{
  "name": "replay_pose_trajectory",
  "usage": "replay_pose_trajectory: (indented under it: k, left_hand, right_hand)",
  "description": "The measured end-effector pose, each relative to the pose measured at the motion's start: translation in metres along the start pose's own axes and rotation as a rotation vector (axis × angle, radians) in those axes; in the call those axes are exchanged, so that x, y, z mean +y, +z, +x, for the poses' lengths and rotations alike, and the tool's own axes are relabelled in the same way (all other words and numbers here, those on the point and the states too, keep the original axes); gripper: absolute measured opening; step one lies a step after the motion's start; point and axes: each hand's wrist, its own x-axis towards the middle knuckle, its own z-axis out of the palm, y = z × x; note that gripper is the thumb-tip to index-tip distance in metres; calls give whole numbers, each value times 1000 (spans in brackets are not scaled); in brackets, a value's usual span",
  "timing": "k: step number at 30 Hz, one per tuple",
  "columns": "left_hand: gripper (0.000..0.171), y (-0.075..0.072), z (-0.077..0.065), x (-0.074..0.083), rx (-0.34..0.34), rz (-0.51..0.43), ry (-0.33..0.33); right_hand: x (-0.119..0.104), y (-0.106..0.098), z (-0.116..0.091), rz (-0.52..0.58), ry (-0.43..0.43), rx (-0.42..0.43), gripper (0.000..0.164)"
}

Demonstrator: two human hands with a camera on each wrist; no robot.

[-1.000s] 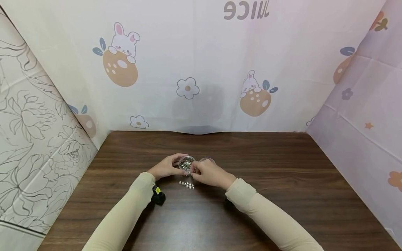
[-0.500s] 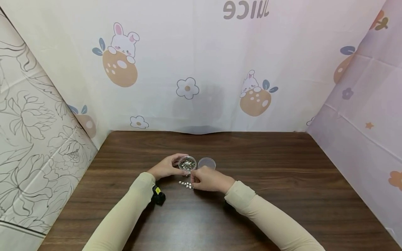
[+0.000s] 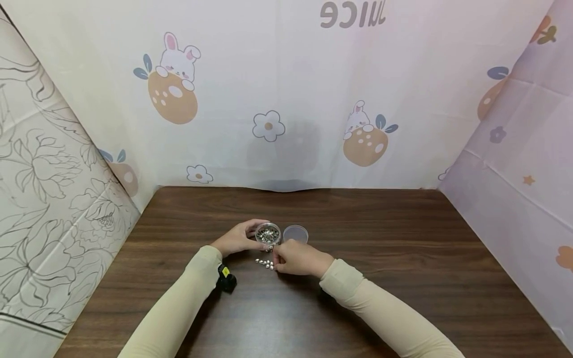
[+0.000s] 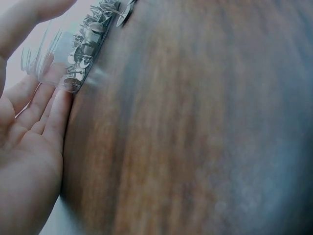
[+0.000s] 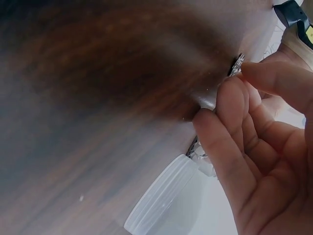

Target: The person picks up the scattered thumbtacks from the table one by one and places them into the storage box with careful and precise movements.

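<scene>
My left hand (image 3: 237,237) curls round the side of a small clear plastic jar (image 4: 44,61), which stands upright on the table with silver thumbtacks (image 3: 267,234) inside. In the left wrist view one loose thumbtack (image 4: 126,13) lies just beyond the jar. A short cluster of thumbtacks (image 3: 264,263) lies on the table in front of it. At the right end of that cluster is my right hand (image 3: 299,257), thumb and forefinger together on a thumbtack (image 5: 238,63), mostly hidden by the fingertips.
A clear round lid (image 3: 296,233) lies flat to the right of the jar, behind my right hand. The dark wood table (image 3: 380,238) ends at a printed curtain (image 3: 304,99) at the back. A black wrist camera (image 3: 227,281) hangs below my left wrist.
My right hand has moved from the jar's front edge down towards me, to the right end of the thumbtack cluster. The lid has come into fuller view. My left hand stays on the jar.
</scene>
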Motion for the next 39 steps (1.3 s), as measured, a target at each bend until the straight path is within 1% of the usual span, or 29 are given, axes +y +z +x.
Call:
replay_pose_trajectory:
  k: [7, 26, 32, 36, 39]
  left_hand:
    - [71, -1, 0, 1, -4, 3, -4]
    - [72, -2, 2, -1, 1, 17, 16]
    - [73, -1, 2, -2, 0, 12, 1]
    - [74, 0, 1, -1, 0, 23, 0]
    - [75, 0, 5, -12, 19, 43, -1]
  right_hand:
    - [2, 3, 3, -50, -4, 19, 14]
    - [3, 2, 3, -48, 13, 5, 13]
    - [4, 1, 2, -19, 13, -1, 13]
    - [5, -1, 2, 26, 0, -11, 12]
    - [7, -3, 1, 74, 2, -22, 11]
